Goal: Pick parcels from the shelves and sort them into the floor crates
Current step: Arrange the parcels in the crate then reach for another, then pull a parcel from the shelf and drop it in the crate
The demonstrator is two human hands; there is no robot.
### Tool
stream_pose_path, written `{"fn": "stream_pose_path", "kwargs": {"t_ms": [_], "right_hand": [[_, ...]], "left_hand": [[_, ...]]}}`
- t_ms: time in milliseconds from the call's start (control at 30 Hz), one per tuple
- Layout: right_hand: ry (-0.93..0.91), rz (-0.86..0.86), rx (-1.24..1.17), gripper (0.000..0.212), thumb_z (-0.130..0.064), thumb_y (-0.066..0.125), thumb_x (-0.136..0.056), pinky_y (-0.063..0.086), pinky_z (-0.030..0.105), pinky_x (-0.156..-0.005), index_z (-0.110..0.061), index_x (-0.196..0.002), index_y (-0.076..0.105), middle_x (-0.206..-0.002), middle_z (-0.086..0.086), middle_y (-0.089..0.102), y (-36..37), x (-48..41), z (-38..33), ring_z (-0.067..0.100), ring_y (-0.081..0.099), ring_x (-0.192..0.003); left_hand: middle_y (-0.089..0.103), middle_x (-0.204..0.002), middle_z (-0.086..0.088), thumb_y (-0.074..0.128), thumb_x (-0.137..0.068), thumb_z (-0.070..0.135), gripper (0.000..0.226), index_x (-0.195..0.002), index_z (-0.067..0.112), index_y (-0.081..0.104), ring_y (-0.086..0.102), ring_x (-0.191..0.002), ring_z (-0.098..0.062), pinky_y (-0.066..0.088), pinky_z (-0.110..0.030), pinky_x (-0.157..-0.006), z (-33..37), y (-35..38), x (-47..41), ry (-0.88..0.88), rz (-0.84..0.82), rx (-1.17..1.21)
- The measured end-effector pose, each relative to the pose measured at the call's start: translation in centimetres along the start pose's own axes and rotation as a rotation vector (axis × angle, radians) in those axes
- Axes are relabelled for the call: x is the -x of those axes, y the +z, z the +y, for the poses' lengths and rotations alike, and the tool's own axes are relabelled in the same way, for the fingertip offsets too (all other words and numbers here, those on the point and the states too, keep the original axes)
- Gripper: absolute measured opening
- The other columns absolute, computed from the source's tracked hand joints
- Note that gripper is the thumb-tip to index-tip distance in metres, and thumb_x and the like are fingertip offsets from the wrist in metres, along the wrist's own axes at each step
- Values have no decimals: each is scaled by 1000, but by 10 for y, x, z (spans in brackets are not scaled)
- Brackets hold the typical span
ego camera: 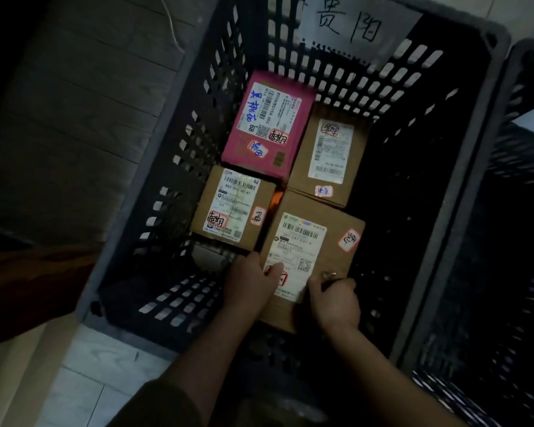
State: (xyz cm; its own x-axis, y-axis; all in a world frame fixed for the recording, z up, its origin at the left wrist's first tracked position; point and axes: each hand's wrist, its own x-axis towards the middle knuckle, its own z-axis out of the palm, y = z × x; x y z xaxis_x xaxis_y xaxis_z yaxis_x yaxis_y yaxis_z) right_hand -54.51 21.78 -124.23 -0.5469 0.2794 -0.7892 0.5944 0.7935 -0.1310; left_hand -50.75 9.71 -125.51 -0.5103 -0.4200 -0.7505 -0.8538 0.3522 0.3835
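Four parcels lie in the dark slatted crate [154, 192], and the nearest, a brown cardboard parcel [327, 229] with a white shipping label and a red-edged sticker, is the one both hands grip. The left hand [248, 283] clasps its near-left edge with the thumb curled over the label; the right hand [336, 300] closes on its near edge, fingers bent over the top, a ring showing on one. Just beside it to the left sits a smaller brown box [228, 208]; beyond, touching, a second brown box [324, 155] and a pink parcel [269, 124] with blue handwriting. A white paper sign [352, 26] with handwritten characters hangs on the crate's far wall. Another crate [524, 211] stands at the right.
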Motion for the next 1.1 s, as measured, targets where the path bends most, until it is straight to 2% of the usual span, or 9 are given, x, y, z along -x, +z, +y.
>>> {"fn": "stream_pose_path", "kwargs": {"t_ms": [300, 500, 567, 667, 733, 800, 867, 1000, 1100], "right_hand": [[74, -106, 32, 51, -24, 49, -92, 42, 32, -91, 10, -129, 37, -135, 20, 46, 22, -47, -30, 34, 48, -122], [-152, -200, -188, 35, -22, 55, -89, 44, 39, -99, -2, -118, 59, -123, 17, 60, -40, 1, -46, 33, 56, -112], [-254, -227, -249, 27, -20, 57, -89, 45, 42, -98, -4, -110, 63, -119, 15, 63, -75, 43, -58, 31, 59, -109], [-466, -305, -252, 9, -18, 62, -87, 49, 21, -78, -10, -90, 63, -93, 6, 67, -134, 130, -79, 19, 61, -86], [-666, -355, -199, 8, -18, 64, -85, 43, 19, -68, -11, -85, 62, -75, -3, 60, -169, 210, -90, 14, 56, -77], [-855, -435, -147, 17, -20, 65, -84, 42, 25, -74, -3, -86, 63, -78, 4, 63, -200, 295, -93, 18, 57, -80], [-1028, -498, -91, 28, -22, 65, -84, 44, 29, -76, 4, -93, 62, -86, 15, 65, -226, 377, -88, 26, 60, -86], [-1301, -601, 79, 22, -31, 62, -85, 38, 6, -62, -10, -91, 62, -78, -1, 58, -253, 521, -71, 0, 54, -74], [-1501, -655, 179, 15, -32, 61, -86, 38, 0, -61, -18, -92, 62, -76, -11, 57, -249, 613, -57, 1, 54, -76]], "left_hand": [[61, -118, -21, 57, -89, 29, 39, -112, -3, 59, 56, -110, -35, 44, -34, -85, 9, 9, -41, -77, 30, -90], [59, -118, -22, 52, -91, 32, 43, -117, -3, 52, 55, -111, -37, 45, -36, -85, 39, -26, 11, -79, 69, -5], [60, -119, -17, 49, -92, 34, 41, -121, 5, 52, 55, -110, -34, 45, -36, -88, 48, -51, 56, -49, 83, 102], [61, -121, -12, 47, -93, 37, 39, -120, 10, 55, 56, -111, -29, 45, -34, -91, 67, -97, 147, -83, 171, 329], [63, -116, -12, 48, -93, 35, 34, -111, 10, 61, 58, -106, -26, 45, -31, -90, 75, -135, 215, -89, 288, 472], [65, -101, -12, 49, -93, 31, 24, -92, 13, 65, 59, -90, -21, 47, -29, -82, 83, -175, 289, -73, 419, 596], [65, -94, -11, 50, -91, 25, 21, -88, 11, 66, 57, -84, -18, 41, -24, -71, 84, -211, 364, -31, 536, 679], [64, -83, 5, 51, -89, 18, 15, -91, 19, 66, 54, -69, 0, 36, -8, -53, 55, -262, 511, 32, 649, 768], [60, -75, 12, 54, -90, 21, 19, -73, 29, 61, 53, -68, 3, 38, -3, -55, 11, -295, 610, 31, 799, 890]]}}
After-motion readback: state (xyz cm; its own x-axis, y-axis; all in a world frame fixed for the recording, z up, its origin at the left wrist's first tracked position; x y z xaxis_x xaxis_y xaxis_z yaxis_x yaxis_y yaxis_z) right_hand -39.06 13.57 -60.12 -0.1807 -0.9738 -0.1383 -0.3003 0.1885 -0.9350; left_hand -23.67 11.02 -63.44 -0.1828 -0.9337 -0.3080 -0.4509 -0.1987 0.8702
